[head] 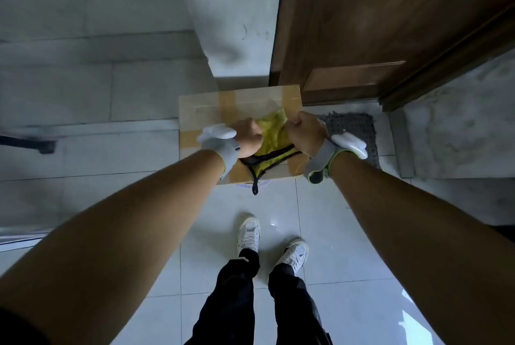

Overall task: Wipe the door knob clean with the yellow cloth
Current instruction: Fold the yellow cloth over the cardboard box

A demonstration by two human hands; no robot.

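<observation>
**Below: both hands gripping the yellow cloth over a taped box**

Down on the far left, a dark bar-like object (28, 142) lies blurred across the pale floor tiles (83, 94); what it is cannot be told. A white wall corner (231, 24) rises in the middle of the view, and a cardboard box (195, 110) sealed with brown tape sits at its foot, directly ahead of the person.

The left hand (249, 135) is curled into a fist, fingers closed on the left edge of the yellow cloth (271, 133). A grey wrist strap carrying a white device (218, 131) wraps that wrist. The cloth is held between the two hands above the top of the box, bunched and fuzzy, with a black trim along its near edge and a black loop (255, 183) hanging down past the front of the box. Whether the cloth touches the box cannot be told.

The right hand (305, 133) is likewise closed tight, pinching the cloth's right edge. Its wrist wears a matching grey strap with green edging and a white device (349, 142).

Lower in the view, two white shoes (249, 234) and dark trouser legs (237, 289) stand on glossy white tiles.

To the right, a brown wooden door (390, 24) stands just beside the wall corner. The door knob is not in view. A dark grey textured mat (354, 127) lies on the floor just right of the box, beneath the right wrist.
</observation>
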